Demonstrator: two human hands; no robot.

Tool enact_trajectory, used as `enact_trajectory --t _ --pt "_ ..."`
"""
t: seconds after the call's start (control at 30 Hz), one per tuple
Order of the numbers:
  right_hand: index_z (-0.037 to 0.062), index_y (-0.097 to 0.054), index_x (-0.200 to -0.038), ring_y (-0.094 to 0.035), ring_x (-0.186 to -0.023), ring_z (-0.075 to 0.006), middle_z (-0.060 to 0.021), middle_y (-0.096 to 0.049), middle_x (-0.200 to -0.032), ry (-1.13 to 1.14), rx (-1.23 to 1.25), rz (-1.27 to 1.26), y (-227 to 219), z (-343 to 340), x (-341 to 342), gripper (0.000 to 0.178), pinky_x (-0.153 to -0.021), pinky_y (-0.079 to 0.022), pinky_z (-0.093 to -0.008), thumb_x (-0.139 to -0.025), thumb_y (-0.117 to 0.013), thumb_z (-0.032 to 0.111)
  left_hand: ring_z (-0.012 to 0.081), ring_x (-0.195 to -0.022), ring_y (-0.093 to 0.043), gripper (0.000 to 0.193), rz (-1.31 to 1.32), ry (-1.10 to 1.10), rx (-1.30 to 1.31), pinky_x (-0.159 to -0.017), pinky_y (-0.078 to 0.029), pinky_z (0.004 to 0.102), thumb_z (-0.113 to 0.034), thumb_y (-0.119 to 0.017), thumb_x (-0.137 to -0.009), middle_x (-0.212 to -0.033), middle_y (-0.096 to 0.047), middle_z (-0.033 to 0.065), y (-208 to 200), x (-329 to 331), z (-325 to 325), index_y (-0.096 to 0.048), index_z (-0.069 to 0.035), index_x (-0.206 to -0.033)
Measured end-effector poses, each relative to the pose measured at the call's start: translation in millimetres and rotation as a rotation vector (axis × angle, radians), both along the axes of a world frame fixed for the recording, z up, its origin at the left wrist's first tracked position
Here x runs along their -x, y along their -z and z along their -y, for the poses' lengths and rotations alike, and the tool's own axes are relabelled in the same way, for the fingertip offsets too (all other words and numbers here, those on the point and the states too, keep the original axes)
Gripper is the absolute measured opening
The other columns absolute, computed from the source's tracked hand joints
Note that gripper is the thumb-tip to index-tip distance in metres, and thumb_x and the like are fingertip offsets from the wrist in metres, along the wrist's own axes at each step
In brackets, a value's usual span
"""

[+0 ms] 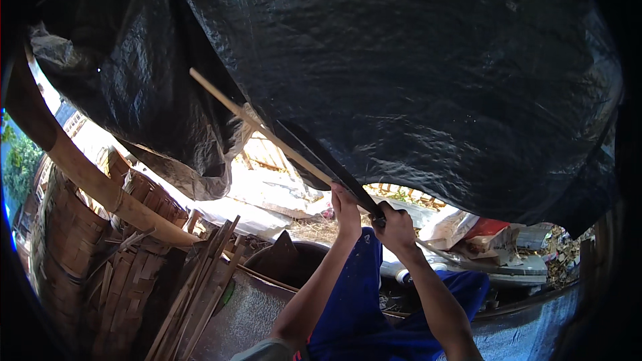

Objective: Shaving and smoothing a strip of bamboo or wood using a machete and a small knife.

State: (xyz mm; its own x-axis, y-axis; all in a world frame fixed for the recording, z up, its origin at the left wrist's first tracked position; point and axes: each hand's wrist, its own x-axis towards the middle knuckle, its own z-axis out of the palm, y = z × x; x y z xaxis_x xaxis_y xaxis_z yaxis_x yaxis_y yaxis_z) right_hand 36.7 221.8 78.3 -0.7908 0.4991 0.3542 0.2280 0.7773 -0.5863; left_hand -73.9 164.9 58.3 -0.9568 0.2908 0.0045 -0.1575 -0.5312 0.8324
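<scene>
A long, pale wooden stick (261,127) slants up and to the left in front of a black plastic sheet. My left hand (344,212) is closed round its lower end, with the arm raised. Just to the right, my right hand (396,228) grips the black handle of a long, dark-bladed knife (344,177). The blade runs up beside the stick, close to it; whether they touch, I cannot tell. Part of the blade blends into the dark sheet behind.
The black plastic sheet (428,80) hangs across the top. At left stand woven baskets (70,227), a curved bamboo pole (87,167) and a bundle of wooden strips (197,287). A round metal drum (241,321) is beside my blue-trousered legs (358,301). Debris and sheeting (461,230) lie beyond.
</scene>
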Motion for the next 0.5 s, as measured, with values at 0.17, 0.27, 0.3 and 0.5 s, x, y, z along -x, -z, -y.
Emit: enact_trajectory --t 0.17,0.27,0.3,0.5 --pt "0.0035 -0.059 -0.094 -0.066 -0.063 -0.0352 -0.0144 -0.066 -0.069 0.022 0.018 -0.093 -48.4 -13.2 -20.3 0.033 -0.057 -0.053 -0.0422 -0.078 -0.073 0.029 0.0064 -0.054 -0.041 0.045 -0.172 0.043 -0.126 -0.047 -0.033 0.0217 -0.049 -0.029 -0.1 -0.067 -0.045 -0.0038 -104.6 33.2 -25.7 -0.047 -0.01 -0.086" --pt "-0.0009 -0.06 -0.085 -0.064 -0.061 -0.0337 -0.0131 -0.062 -0.064 0.07 -0.115 -0.168 -79.8 -36.2 -45.9 0.035 -0.056 -0.05 -0.0394 -0.076 -0.077 0.028 0.0043 -0.044 -0.033 0.047 -0.393 0.104 -0.11 -0.039 -0.023 0.0212 -0.053 -0.029 -0.098 -0.059 -0.04 -0.005 -190.2 62.9 -27.1 -0.045 -0.012 -0.084" --pt "-0.0012 -0.059 -0.084 -0.064 -0.06 -0.032 -0.0128 -0.061 -0.061 0.12 -0.01 -0.061 -96.3 -37.8 -53.7 0.033 -0.057 -0.05 -0.0386 -0.076 -0.076 0.026 0.0038 -0.043 -0.031 0.049 -0.502 0.112 -0.08 -0.038 -0.021 0.0211 -0.057 -0.03 -0.096 -0.059 -0.04 -0.0044 -214.3 77.4 -21.7 -0.046 -0.012 -0.086" --pt "-0.0001 -0.059 -0.085 -0.059 -0.052 -0.0243 -0.0095 -0.059 -0.058 0.138 -0.127 -0.197 -122.8 -53.0 -102.5 0.032 -0.055 -0.046 -0.0364 -0.076 -0.077 0.025 0.0055 -0.041 -0.023 0.046 -0.652 0.28 0.091 -0.04 -0.022 0.024 -0.056 -0.031 -0.097 -0.056 -0.025 -0.0054 -328.0 103.7 19.9 -0.042 -0.013 -0.083"
